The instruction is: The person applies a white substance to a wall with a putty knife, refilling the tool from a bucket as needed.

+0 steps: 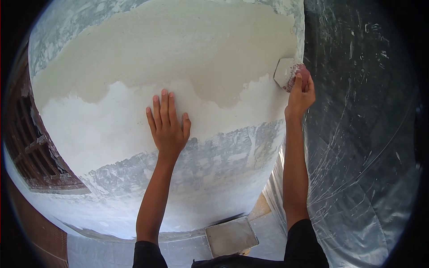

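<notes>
My left hand (169, 129) lies flat against the wall (111, 125), fingers stretched out and thumb apart, holding nothing. It rests on a white dried band, just below the darker damp patch of wet plaster (178, 49). Near the wall's right edge, my right hand (300, 99) grips a small reddish putty scraper (304, 73) between thumb and fingers. Pale plaster coats the scraper's left part. Its face is at the wall surface, beside the right end of the wet patch. The fingers behind the scraper are partly hidden.
Dark plastic sheeting (357, 134) with white splashes hangs along the right. A tray (232, 236) with greyish contents sits below by the wall's foot. A brown slatted window frame (33, 134) is at the left. Sheeting (103, 252) also covers the floor.
</notes>
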`<state>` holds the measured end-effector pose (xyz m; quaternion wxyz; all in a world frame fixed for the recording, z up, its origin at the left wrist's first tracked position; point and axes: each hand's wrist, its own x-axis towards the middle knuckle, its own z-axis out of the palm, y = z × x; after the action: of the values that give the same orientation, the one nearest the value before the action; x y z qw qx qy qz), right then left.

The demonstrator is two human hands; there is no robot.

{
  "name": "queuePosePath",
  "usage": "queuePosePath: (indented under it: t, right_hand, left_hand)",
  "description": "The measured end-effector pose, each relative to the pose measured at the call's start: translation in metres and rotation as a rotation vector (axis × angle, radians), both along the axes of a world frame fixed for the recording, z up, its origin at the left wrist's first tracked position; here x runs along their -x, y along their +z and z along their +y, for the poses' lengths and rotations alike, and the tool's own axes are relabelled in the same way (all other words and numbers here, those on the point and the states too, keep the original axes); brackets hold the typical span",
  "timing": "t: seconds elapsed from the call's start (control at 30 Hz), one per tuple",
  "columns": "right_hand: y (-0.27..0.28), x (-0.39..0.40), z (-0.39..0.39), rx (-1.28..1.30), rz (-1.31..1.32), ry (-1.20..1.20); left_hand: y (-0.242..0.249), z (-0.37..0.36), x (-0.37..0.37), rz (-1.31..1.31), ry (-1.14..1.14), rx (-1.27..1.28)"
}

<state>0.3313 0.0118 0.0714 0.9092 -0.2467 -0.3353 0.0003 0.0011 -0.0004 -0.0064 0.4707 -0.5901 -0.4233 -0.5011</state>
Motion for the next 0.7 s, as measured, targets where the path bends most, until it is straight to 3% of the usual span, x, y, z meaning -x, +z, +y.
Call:
queuePosePath:
  t: [0.07, 0.2, 0.37, 0.5, 0.57, 0.7]
  right_hand:
    - [-0.005, 0.001, 0.0, -0.021, 0.02, 0.026]
    - [-0.017, 0.049, -0.023, 0.075, -0.311, 0.2]
    - [-0.034, 0.08, -0.013, 0.23, -0.672, -0.063]
    - [-0.027, 0.072, -0.003, 0.235, -0.609, -0.068]
    - [-0.02, 0.065, -0.003, 0.125, -0.365, 0.085]
    - [-0.026, 0.08, -0.018, 0.177, -0.485, 0.084]
  left_hand:
    - [0.0, 0.0, 0.0, -0.002, 0.0, 0.0]
    - [0.0, 0.0, 0.0, -0.003, -0.006, 0.008]
    - [0.0, 0.0, 0.001, -0.004, -0.015, 0.014]
    - [0.0, 0.0, 0.001, -0.003, -0.014, 0.0]
    - [0.0, 0.001, 0.0, -0.004, -0.011, -0.002]
    - [0.0, 0.001, 0.0, -0.005, -0.01, -0.011]
